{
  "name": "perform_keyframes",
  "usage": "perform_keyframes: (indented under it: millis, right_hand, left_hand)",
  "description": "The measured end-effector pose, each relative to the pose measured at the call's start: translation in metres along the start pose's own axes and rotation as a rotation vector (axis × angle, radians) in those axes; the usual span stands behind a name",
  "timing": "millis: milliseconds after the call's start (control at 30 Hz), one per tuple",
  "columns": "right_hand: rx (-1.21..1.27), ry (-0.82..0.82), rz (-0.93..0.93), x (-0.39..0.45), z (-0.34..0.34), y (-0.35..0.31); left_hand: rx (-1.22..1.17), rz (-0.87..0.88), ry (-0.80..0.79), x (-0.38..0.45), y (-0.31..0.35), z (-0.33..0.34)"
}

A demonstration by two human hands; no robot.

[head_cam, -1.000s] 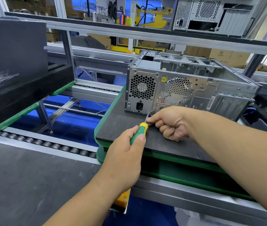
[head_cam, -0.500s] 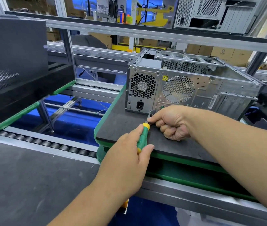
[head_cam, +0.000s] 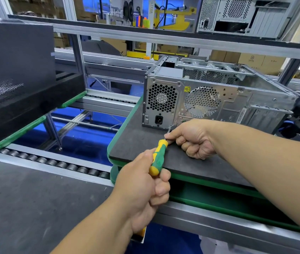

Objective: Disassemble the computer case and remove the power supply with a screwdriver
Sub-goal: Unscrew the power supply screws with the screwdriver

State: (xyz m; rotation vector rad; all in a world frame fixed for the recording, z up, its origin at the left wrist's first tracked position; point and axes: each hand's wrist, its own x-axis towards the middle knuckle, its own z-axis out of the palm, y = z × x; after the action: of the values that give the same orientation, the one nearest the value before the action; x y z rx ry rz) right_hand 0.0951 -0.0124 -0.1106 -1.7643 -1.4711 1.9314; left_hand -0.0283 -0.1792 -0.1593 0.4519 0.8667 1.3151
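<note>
Left hand [head_cam: 142, 187] grips screwdriver [head_cam: 158, 157]; right hand [head_cam: 194, 138] steadies shaft

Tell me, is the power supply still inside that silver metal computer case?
In. The power supply, with fan grille and socket, sits flush in the silver metal computer case rear.

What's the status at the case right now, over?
Left hand grips screwdriver; right hand pinches its shaft. Tip at case rear, by power supply. Nothing in the way.
</note>
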Motion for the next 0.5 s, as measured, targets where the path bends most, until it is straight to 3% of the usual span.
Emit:
perform_keyframes:
  millis: [100, 200, 367, 500]
  right_hand:
    - [0.012, -0.012, 0.025, -0.002, 0.0, -0.001]
    - [0.018, -0.011, 0.041, -0.002, 0.0, -0.003]
    - [-0.005, 0.064, 0.034, 0.0, 0.005, -0.001]
    - [-0.051, 0.108, 0.003, 0.001, 0.009, 0.0]
  left_hand:
    - [-0.202, -0.074, -0.116, -0.005, 0.002, 0.002]
    - [-0.173, -0.053, -0.126, -0.006, -0.001, 0.003]
    - [0.201, 0.086, -0.004, -0.002, -0.002, -0.002]
    - [0.715, 0.361, 0.128, 0.004, 0.0, -0.01]
